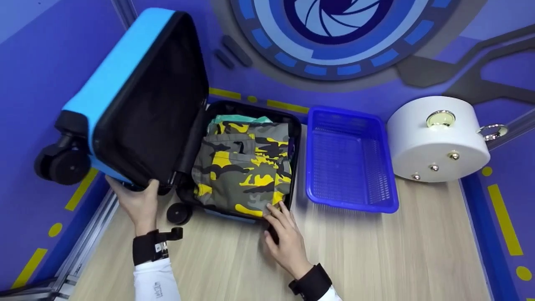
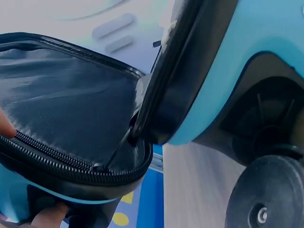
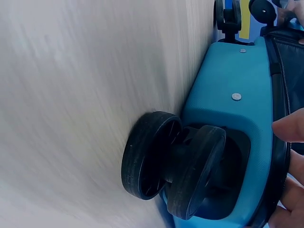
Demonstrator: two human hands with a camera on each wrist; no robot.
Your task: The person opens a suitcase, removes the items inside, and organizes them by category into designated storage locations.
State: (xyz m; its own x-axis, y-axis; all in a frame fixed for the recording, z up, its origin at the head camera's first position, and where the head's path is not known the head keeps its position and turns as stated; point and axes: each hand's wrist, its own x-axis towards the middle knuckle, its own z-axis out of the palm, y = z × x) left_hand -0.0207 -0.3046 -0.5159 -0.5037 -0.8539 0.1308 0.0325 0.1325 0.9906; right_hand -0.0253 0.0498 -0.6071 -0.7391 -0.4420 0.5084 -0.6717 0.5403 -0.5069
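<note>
Packed blue suitcase (image 1: 119,69), lid (image 1: 156,96) raised
The left hand (image 1: 140,205) clamps the lid's edge between fingers and thumb; the right hand (image 1: 288,242), fingers slightly apart, touches the camouflage clothes (image 1: 242,175) just ahead of it. Should the left fingers slip, the lid could drop onto the right ones; loose cloth beside those might snag in the zip (image 2: 57,167).

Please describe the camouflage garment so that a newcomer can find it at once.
Find the open, light-blue suitcase, left of the basket. The garment lies folded in the lower half. Its yellow patches set it apart from the teal cloth behind.
</note>
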